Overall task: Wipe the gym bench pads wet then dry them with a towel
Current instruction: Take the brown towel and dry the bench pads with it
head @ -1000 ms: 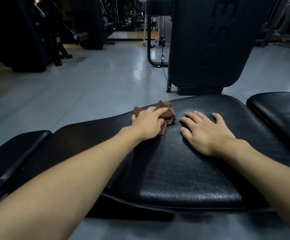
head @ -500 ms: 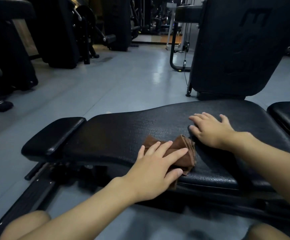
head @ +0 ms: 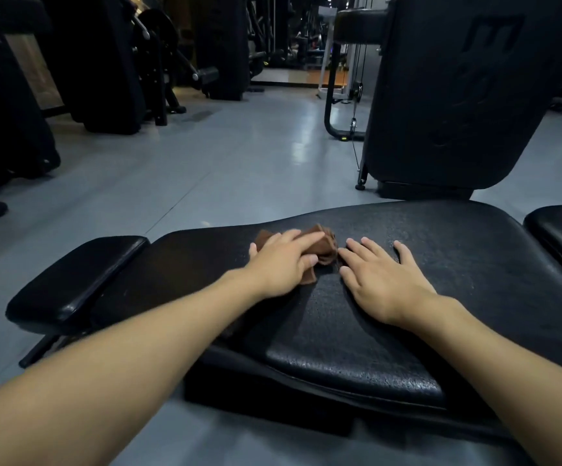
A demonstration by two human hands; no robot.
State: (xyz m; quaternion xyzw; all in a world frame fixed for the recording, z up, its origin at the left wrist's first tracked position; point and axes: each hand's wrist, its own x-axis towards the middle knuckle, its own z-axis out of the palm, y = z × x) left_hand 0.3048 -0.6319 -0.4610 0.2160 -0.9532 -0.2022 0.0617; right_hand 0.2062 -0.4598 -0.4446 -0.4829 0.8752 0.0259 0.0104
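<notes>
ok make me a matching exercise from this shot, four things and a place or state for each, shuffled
1 left hand
2 right hand
3 brown cloth
4 small end pad

a flat on the bare main pad
b presses the brown cloth
c left of the main pad, untouched
d crumpled under a hand

Pairs: 1-b, 2-a, 3-d, 4-c

Crumpled brown cloth (head: 323,247) on far edge of textured black bench pad (head: 356,331)

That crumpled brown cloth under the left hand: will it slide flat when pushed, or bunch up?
Probably floppy: the crumpled brown cloth lies in loose folds. Pushed by the flat left hand, it likely bunches; the textured black bench pad may drag it.
</notes>
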